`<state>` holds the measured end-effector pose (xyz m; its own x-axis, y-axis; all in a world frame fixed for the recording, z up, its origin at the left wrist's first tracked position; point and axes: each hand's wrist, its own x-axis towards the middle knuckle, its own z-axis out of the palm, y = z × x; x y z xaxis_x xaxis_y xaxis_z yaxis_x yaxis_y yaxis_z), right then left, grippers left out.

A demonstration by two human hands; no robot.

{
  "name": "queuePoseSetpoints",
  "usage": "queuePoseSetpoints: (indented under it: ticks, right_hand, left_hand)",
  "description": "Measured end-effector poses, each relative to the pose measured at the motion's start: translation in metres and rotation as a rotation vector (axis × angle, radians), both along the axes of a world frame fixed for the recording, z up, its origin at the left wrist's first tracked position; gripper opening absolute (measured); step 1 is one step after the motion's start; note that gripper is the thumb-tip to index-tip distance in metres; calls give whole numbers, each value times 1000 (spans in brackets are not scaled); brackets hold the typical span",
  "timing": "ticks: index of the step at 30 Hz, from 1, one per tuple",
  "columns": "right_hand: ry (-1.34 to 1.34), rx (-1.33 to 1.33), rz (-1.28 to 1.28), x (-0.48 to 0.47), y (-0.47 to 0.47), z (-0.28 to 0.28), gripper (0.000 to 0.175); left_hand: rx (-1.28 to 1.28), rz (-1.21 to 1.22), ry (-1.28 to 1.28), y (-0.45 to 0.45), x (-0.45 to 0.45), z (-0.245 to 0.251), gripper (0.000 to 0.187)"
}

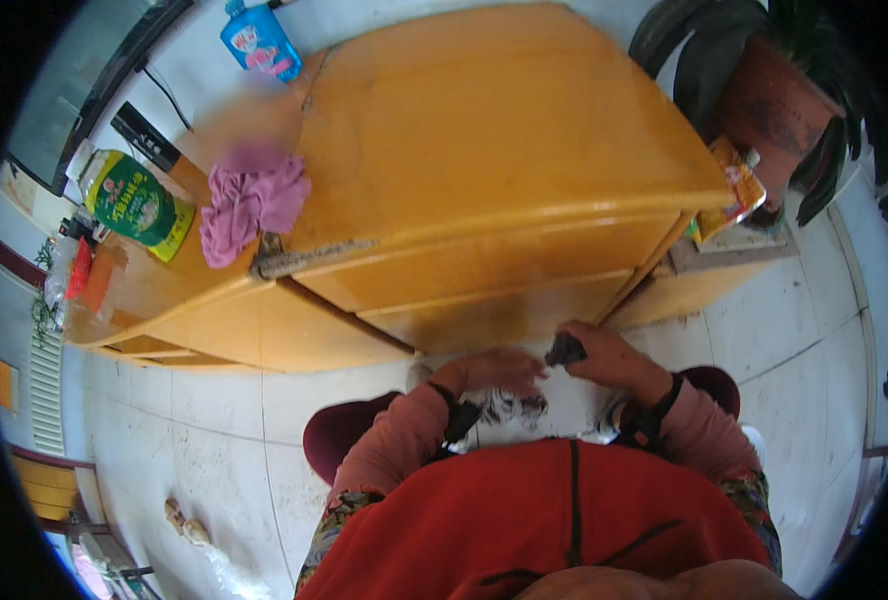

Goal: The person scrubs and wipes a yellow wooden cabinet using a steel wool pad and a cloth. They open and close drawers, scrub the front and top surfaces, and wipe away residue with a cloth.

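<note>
Low down before the cabinet's wooden front, my right hand (609, 356) is closed around a small dark object (566, 349) whose kind I cannot make out. Just to its left, my left hand (492, 369) is held with the fingers stretched towards that object; it is slightly blurred and nothing shows in its grasp. Black clumps (515, 406) lie on a pale surface below the hands. The orange-brown wooden cabinet (504, 135) stands in front of me, its top edge worn at the left corner.
On the cabinet's left part are a crumpled pink cloth (252, 202), a green-labelled plastic jug (140, 199) and a blue bottle (262, 41). A potted plant (778, 112) and a colourful packet (733, 196) stand at the right. Small brown items (187, 523) lie on the tiled floor.
</note>
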<state>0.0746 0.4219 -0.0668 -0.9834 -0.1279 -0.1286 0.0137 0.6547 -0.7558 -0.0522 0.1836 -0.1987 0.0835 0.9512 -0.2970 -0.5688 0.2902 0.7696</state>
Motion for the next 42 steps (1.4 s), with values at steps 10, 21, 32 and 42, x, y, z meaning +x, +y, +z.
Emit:
queuePoseSetpoints:
  ticks: [10, 21, 32, 42]
  right_hand:
    - [-179, -60, 61, -7, 17, -21, 58]
    - [-175, -48, 61, -13, 21, -1, 55]
    - [-23, -14, 138, -9, 16, -6, 54]
    - [-106, -339, 56, 3, 12, 37, 50]
  left_hand:
    - [-860, -435, 1302, -98, 35, -252, 55]
    - [-1062, -206, 1329, -96, 53, -306, 46]
    - [-762, -462, 1612, -93, 59, -230, 43]
    - [-685, -435, 1460, -114, 84, 190, 37]
